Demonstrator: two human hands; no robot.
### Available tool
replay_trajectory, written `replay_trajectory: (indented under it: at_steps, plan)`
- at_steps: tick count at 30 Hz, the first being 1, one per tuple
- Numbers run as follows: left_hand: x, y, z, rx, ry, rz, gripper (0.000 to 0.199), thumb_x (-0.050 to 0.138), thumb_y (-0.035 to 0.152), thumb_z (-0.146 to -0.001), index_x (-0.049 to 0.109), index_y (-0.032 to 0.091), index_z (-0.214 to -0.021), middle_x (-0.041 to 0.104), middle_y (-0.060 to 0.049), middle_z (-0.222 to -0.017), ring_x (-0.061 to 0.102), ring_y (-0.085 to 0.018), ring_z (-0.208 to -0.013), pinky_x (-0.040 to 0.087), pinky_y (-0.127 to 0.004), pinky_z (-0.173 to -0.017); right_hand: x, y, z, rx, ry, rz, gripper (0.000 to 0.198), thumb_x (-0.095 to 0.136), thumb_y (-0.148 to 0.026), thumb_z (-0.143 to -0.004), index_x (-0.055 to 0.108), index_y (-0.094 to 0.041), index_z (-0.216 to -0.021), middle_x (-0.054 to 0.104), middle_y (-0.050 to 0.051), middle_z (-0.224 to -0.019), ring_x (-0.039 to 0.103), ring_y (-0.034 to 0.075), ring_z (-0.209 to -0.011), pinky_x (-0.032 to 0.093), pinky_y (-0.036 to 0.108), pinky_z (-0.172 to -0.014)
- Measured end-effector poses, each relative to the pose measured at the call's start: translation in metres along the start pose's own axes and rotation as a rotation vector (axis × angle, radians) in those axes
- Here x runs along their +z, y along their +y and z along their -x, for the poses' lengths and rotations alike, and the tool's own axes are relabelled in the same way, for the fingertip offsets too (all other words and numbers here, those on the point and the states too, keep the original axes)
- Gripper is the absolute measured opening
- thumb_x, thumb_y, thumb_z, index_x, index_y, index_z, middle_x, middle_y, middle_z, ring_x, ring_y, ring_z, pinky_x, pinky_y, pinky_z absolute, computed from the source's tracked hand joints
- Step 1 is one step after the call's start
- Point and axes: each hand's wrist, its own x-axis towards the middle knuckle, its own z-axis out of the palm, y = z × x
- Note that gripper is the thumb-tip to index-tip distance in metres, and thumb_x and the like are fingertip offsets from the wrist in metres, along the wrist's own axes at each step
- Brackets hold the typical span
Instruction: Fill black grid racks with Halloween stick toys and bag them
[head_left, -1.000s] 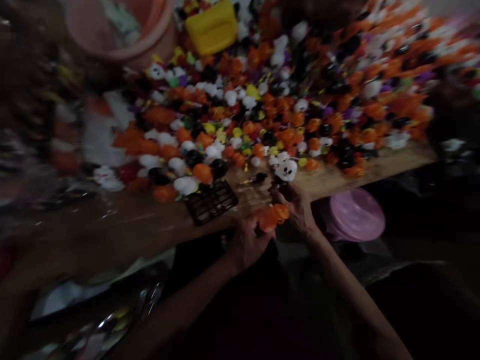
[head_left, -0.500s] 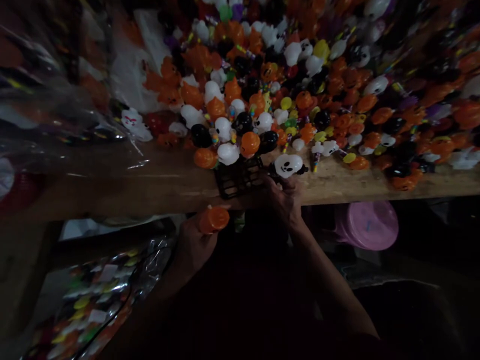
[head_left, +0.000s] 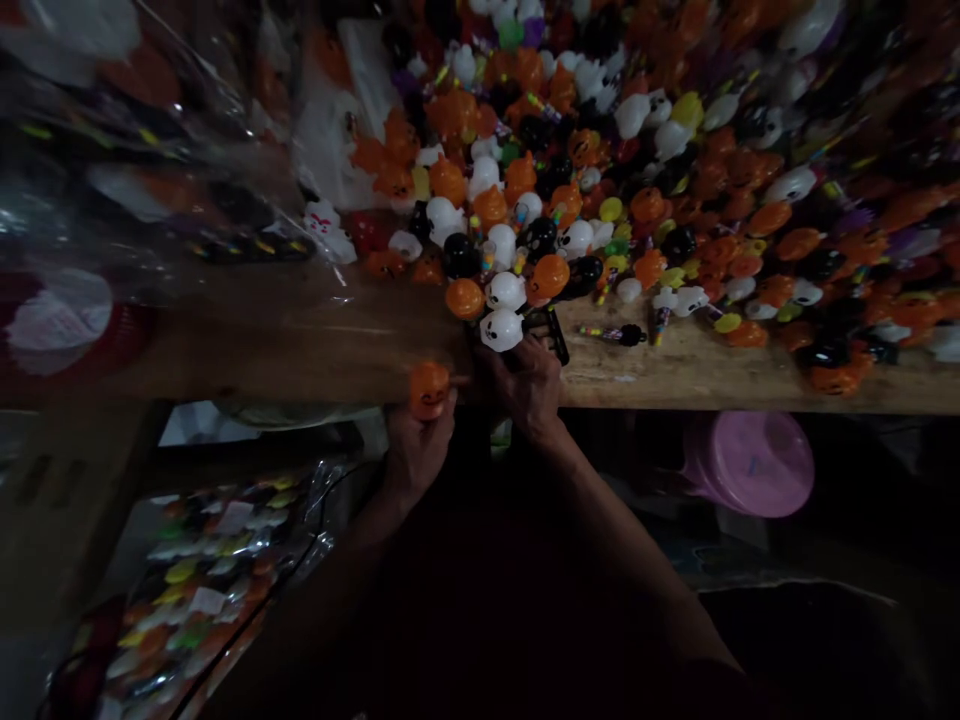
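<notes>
My left hand (head_left: pixel 418 455) is closed around an orange pumpkin-faced toy (head_left: pixel 429 388), held up just off the table's front edge. A white toy with a dark-eyed face (head_left: pixel 501 329) is at the front of a black grid rack (head_left: pixel 556 336), with my right hand (head_left: pixel 531 388) closed at its lower side. Shadow hides some of those fingertips. Behind it, another white toy head (head_left: pixel 505 291), an orange one (head_left: pixel 549 277) and a black one (head_left: pixel 585 275) stand in close rows. To the right lies a candy-filled tube with a black end (head_left: pixel 613 333).
A large heap of orange, white, black and purple toys (head_left: pixel 697 170) covers the back of the wooden table (head_left: pixel 337 350). Clear plastic bags (head_left: pixel 225 200) and a red basket (head_left: pixel 124 335) are at left. Below are a pink stool (head_left: pixel 757 465) and bagged toys (head_left: pixel 202 570).
My right hand has moved left, bringing the white toy to the rack's front row. My left hand has risen slightly with the orange toy, whose face now shows. The view has shifted left.
</notes>
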Motion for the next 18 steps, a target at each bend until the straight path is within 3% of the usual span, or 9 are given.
replay_trajectory:
  at_steps: [4,9,14,18]
  plan:
    - [0.006,0.006,-0.004,-0.076,-0.042,0.313,0.032,0.068,0.047,-0.086,0.070,0.017,-0.099,0.074,-0.004,-0.085,0.037,-0.004,-0.042,0.026,-0.020,-0.039,0.002,0.004,-0.002,-0.038,-0.021,0.031,0.026,0.067,-0.038,-0.094,0.066,-0.021,-0.074,0.071,0.008,-0.081,0.063,0.025,-0.084,0.047,0.040,-0.085]
    - [0.006,0.000,0.000,-0.071,-0.149,0.478,0.031,0.070,0.037,-0.084,0.070,0.018,-0.108,0.075,-0.006,-0.097,0.043,-0.005,-0.051,0.033,-0.021,-0.048,0.006,0.007,-0.004,-0.101,-0.080,0.036,0.027,0.060,-0.043,-0.097,0.067,-0.022,-0.082,0.069,0.008,-0.083,0.062,0.025,-0.087,0.048,0.039,-0.088]
    - [0.003,-0.005,0.004,0.053,-0.209,0.470,0.018,0.066,0.031,-0.092,0.071,0.019,-0.104,0.073,-0.005,-0.097,0.050,-0.009,-0.068,0.043,-0.023,-0.063,0.010,0.009,-0.004,-0.152,-0.054,0.055,0.031,0.057,-0.045,-0.100,0.065,-0.022,-0.081,0.068,0.006,-0.079,0.062,0.022,-0.083,0.049,0.035,-0.083]
    - [0.004,-0.001,0.008,0.090,-0.252,0.310,0.031,0.059,0.047,-0.099,0.067,0.018,-0.108,0.073,-0.008,-0.102,0.058,-0.010,-0.068,0.050,-0.024,-0.062,0.005,0.010,-0.005,-0.171,-0.114,0.039,0.023,0.060,-0.035,-0.100,0.067,-0.020,-0.084,0.071,0.007,-0.084,0.063,0.022,-0.087,0.050,0.036,-0.085]
